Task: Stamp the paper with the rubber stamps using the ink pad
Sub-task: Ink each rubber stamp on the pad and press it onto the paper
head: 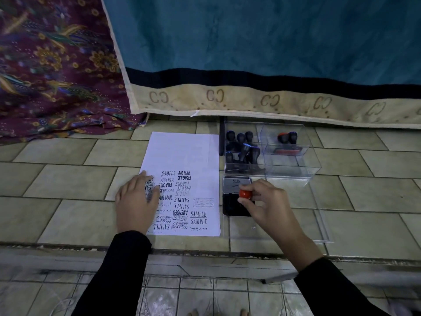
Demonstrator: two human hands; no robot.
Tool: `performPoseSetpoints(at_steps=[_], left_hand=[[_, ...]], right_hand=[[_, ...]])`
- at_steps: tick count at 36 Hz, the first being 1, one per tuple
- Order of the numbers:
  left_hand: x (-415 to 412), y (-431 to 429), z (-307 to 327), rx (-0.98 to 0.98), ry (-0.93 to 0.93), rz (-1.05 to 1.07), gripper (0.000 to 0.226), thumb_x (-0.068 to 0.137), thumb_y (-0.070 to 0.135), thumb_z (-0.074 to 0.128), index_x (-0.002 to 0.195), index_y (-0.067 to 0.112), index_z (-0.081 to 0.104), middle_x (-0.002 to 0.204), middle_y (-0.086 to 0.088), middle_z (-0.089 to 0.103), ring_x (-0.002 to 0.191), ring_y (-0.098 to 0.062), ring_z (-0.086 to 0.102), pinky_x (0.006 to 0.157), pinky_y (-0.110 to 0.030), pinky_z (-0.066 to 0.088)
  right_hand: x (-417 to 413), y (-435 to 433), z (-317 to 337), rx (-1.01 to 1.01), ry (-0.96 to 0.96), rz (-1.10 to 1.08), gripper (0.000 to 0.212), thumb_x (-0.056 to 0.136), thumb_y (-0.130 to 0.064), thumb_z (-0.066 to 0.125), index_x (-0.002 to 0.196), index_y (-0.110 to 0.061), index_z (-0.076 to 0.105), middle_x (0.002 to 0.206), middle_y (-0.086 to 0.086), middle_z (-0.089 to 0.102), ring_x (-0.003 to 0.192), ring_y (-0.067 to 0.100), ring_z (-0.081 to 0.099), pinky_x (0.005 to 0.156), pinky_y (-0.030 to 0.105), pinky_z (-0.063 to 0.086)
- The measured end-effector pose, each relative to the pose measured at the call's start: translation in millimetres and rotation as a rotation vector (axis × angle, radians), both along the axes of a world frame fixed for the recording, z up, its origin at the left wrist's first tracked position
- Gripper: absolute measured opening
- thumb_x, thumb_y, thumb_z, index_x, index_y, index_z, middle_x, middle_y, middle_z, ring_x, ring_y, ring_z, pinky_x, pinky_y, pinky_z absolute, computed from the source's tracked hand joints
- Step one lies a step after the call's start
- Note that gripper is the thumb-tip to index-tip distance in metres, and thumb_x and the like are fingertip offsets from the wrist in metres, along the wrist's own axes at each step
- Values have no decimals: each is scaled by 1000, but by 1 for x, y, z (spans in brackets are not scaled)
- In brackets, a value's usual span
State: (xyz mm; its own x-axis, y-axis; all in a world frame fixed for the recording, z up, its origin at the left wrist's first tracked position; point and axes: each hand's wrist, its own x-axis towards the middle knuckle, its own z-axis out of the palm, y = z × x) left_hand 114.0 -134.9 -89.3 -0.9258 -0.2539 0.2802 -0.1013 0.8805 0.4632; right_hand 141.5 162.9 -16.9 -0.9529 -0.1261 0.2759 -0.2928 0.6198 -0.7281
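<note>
The right hand point(264, 201) pinches the red knob of a stamp point(245, 194) between thumb and fingertips. The stamp stands upright on the open ink pad point(234, 207); whether its face touches the ink is hidden.

The paper point(182, 156) lies just beside the pad, at 9 o'clock from the gripped stamp, its long axis running from 12 to 6 o'clock. The left hand point(136, 201) lies flat and spread on the paper's lower left area and grips nothing.

The lower half carries many prints; the upper half is blank. Judgement: the next print calls for travel toward 10 o'clock. The right hand is nearer.
</note>
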Motion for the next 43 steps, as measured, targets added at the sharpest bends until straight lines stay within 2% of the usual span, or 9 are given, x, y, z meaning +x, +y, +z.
performPoseSetpoints(at_steps=[4,9,12,16,19,22,31,43], left_hand=[[0,-1,0,-1,-1,-3,28,92,28,60,118,18,61,137,0,56,125,-24,48,110,-43,29],[-1,-1,1,4,-8,3,28,91,28,61,118,19,62,137,1,56,125,-24,48,109,-42,29],[-1,-1,1,10,-12,7,28,91,28,61,118,20,62,138,2,56,126,-23,48,109,-42,29],[0,-1,3,21,-16,7,29,91,28,61,118,20,62,138,2,55,126,-23,47,111,-42,27],[0,0,4,29,-22,4,29,91,28,60,119,20,62,139,2,55,127,-22,46,111,-42,27],[1,0,5,30,-18,2,29,91,28,60,119,20,61,139,2,55,127,-22,46,110,-42,27],[0,-1,3,20,-24,5,29,91,29,60,119,21,61,139,2,55,127,-22,47,110,-42,28],[1,1,4,26,-24,10,29,92,28,60,119,19,61,139,2,55,127,-22,47,111,-43,28]], right_hand=[[5,-3,1,33,0,7,22,75,-9,77,97,-8,70,93,-3,67,84,9,66,76,17,56],[2,-4,6,85,-30,12,22,77,-12,76,98,-12,69,93,-7,65,81,6,64,76,14,55],[-6,-13,10,29,-5,8,21,77,-16,76,96,-15,68,93,-6,66,78,4,64,74,10,53],[-22,-44,11,-48,36,67,24,79,-16,74,101,-13,66,98,2,65,80,10,65,75,21,56],[-35,-64,6,0,19,136,25,82,-16,71,105,-12,64,100,5,64,82,15,64,78,31,56],[-43,-73,0,24,-2,180,25,85,-15,68,108,-10,63,101,8,63,86,20,63,82,36,55],[-49,-73,-8,72,-27,195,27,85,-12,68,110,-7,63,103,10,63,89,23,62,82,37,55],[-52,-76,-13,49,-24,179,19,78,-5,73,95,-3,67,99,6,66,90,17,63,81,33,56]])
